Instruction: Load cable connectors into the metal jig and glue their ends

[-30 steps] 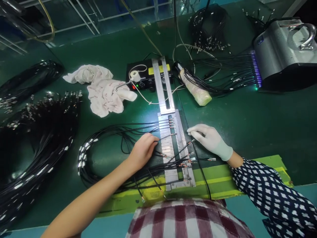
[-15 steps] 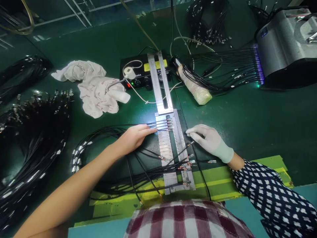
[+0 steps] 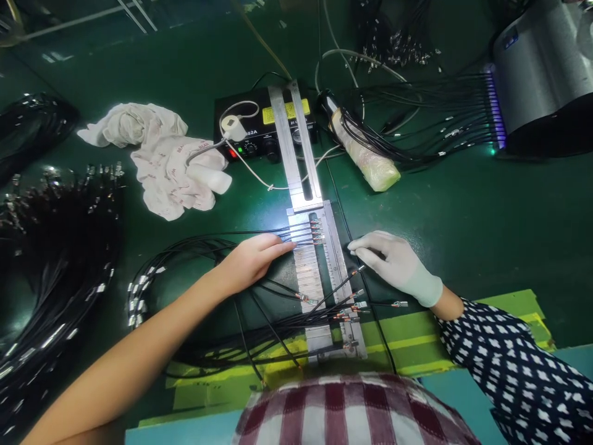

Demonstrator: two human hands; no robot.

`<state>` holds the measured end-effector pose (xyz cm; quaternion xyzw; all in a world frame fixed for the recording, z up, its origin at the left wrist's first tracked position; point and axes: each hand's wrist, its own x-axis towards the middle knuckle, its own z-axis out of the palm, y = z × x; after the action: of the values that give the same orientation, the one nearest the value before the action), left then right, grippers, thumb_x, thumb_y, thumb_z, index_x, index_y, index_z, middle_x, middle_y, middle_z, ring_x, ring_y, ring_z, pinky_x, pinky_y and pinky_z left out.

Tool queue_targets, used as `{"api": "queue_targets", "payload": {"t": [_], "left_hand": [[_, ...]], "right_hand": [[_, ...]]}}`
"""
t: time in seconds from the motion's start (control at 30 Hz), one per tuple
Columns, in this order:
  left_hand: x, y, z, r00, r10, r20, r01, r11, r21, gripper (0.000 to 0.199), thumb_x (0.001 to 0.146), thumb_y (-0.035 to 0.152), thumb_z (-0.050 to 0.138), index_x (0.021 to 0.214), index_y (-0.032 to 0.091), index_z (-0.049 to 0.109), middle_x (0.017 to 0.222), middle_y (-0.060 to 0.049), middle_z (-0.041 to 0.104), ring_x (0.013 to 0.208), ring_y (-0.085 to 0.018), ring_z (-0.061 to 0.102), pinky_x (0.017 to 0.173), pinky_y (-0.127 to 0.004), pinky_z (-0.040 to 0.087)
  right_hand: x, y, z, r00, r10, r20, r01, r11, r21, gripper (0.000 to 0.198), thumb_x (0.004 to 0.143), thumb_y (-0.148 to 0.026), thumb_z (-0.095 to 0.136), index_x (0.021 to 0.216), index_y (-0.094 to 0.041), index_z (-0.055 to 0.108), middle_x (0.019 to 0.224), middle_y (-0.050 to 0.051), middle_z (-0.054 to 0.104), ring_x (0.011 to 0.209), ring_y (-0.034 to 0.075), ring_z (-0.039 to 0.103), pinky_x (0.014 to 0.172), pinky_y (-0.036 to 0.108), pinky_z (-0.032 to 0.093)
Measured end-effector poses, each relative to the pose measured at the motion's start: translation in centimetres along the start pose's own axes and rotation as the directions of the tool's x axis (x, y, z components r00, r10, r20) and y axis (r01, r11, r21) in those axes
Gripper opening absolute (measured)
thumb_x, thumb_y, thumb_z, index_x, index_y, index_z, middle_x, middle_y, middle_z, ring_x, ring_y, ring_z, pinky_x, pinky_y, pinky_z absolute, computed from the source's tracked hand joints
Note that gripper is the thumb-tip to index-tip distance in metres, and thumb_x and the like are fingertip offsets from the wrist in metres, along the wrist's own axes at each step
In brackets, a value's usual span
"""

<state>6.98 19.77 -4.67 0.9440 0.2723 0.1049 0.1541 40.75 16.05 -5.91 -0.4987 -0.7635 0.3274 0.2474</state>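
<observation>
My bare left hand is at the left edge of a slotted metal jig, its fingers closed on a black wire lying across it. Several wires with metal terminals lie side by side in the jig's upper slots. Just right of the jig, my right hand, in a white glove, has thumb and fingertips drawn together beside a black cable. Whatever it may pinch is too small to make out. More loose wires with crimped ends lie across the jig's lower part.
A black control box stands behind the jig, with crumpled white cloth to its left. A wrapped handle lies right of it. At the far right a grey machine holds a row of wires. Wire bundles fill the left.
Both hands keep nearly the same place and pose at the jig. The camera view has shifted slightly, moving the background a little.
</observation>
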Motion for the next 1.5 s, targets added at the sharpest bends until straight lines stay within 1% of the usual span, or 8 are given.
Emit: {"api": "queue_targets", "payload": {"t": [0.33, 0.6, 0.77, 0.9, 1.13, 1.23, 1.33, 1.5], "left_hand": [[0.4, -0.5, -0.1, 0.998, 0.028, 0.056, -0.031, 0.999, 0.039, 0.049, 0.091, 0.004, 0.034, 0.133, 0.017, 0.054, 0.101, -0.009, 0.065, 0.089, -0.018, 0.061, 0.077, -0.028, 0.051], [0.3, -0.1, 0.8, 1.000, 0.009, -0.027, -0.008, 0.999, 0.035, 0.042, 0.095, 0.009, 0.035, 0.130, 0.016, 0.057, 0.094, -0.009, 0.065, 0.083, -0.018, 0.061, 0.074, -0.028, 0.052], [-0.2, 0.7, 1.3, 0.998, -0.042, -0.054, 0.045, 0.997, 0.061, 0.046, 0.094, 0.010, 0.036, 0.134, 0.021, 0.056, 0.110, -0.012, 0.064, 0.098, -0.020, 0.061, 0.083, -0.034, 0.052], [0.0, 0.8, 1.2, 0.997, -0.041, -0.065, 0.048, 0.993, 0.107, 0.043, 0.095, 0.009, 0.038, 0.131, 0.020, 0.058, 0.105, -0.012, 0.064, 0.092, -0.020, 0.058, 0.078, -0.034, 0.049], [0.4, 0.5, 0.7, 0.999, -0.037, 0.022, 0.038, 0.998, -0.044, 0.047, 0.095, 0.009, 0.036, 0.136, 0.023, 0.055, 0.104, -0.010, 0.063, 0.091, -0.019, 0.056, 0.080, -0.032, 0.047], [-0.2, 0.9, 1.3, 0.996, -0.089, -0.027, 0.091, 0.994, 0.062, 0.045, 0.096, 0.011, 0.038, 0.134, 0.026, 0.057, 0.105, -0.010, 0.062, 0.093, -0.020, 0.056, 0.079, -0.034, 0.045], [-0.9, 1.1, 2.3, 0.989, -0.124, -0.086, 0.139, 0.972, 0.191, 0.042, 0.097, 0.014, 0.041, 0.132, 0.027, 0.060, 0.095, -0.009, 0.060, 0.085, -0.020, 0.053, 0.073, -0.034, 0.041], [-1.1, 0.4, 3.3, 0.988, -0.130, -0.080, 0.132, 0.991, 0.020, 0.044, 0.098, 0.013, 0.036, 0.134, 0.023, 0.058, 0.090, -0.007, 0.058, 0.082, -0.018, 0.051, 0.074, -0.032, 0.041]], "right_hand": [[-0.1, 0.1, 0.0, 1.000, -0.003, 0.001, 0.003, 1.000, 0.010, 0.020, 0.098, -0.029, 0.053, 0.101, -0.025, 0.073, 0.098, 0.000, 0.075, 0.094, 0.021, 0.067, 0.087, 0.037, 0.050], [0.0, 0.3, 0.1, 1.000, -0.030, -0.002, 0.030, 0.999, 0.018, 0.021, 0.098, -0.028, 0.052, 0.101, -0.025, 0.072, 0.098, 0.001, 0.075, 0.092, 0.021, 0.068, 0.089, 0.037, 0.051], [0.0, 0.3, 0.1, 1.000, -0.028, -0.002, 0.028, 0.999, 0.023, 0.022, 0.098, -0.030, 0.051, 0.101, -0.026, 0.073, 0.098, 0.001, 0.075, 0.091, 0.021, 0.068, 0.088, 0.038, 0.052], [0.0, 0.4, 0.1, 0.999, -0.041, 0.005, 0.041, 0.999, 0.028, 0.022, 0.098, -0.028, 0.051, 0.101, -0.025, 0.073, 0.097, 0.001, 0.075, 0.090, 0.020, 0.068, 0.086, 0.037, 0.052], [-0.1, 0.5, 0.2, 0.999, -0.042, 0.008, 0.042, 0.998, 0.037, 0.022, 0.099, -0.029, 0.051, 0.102, -0.026, 0.072, 0.098, 0.000, 0.075, 0.090, 0.020, 0.068, 0.085, 0.037, 0.053], [-0.1, 0.4, 0.2, 0.999, -0.035, 0.014, 0.034, 0.998, 0.045, 0.022, 0.098, -0.029, 0.051, 0.103, -0.027, 0.073, 0.099, 0.000, 0.075, 0.091, 0.020, 0.068, 0.085, 0.037, 0.053], [0.0, 0.4, 0.3, 0.999, -0.028, 0.016, 0.027, 0.998, 0.050, 0.021, 0.098, -0.030, 0.052, 0.102, -0.027, 0.073, 0.099, 0.000, 0.075, 0.092, 0.021, 0.068, 0.087, 0.038, 0.052], [0.2, 0.5, 0.2, 1.000, 0.018, 0.012, -0.018, 0.999, 0.036, 0.020, 0.097, -0.030, 0.053, 0.100, -0.028, 0.073, 0.099, 0.000, 0.075, 0.096, 0.023, 0.068, 0.090, 0.040, 0.051]]}}
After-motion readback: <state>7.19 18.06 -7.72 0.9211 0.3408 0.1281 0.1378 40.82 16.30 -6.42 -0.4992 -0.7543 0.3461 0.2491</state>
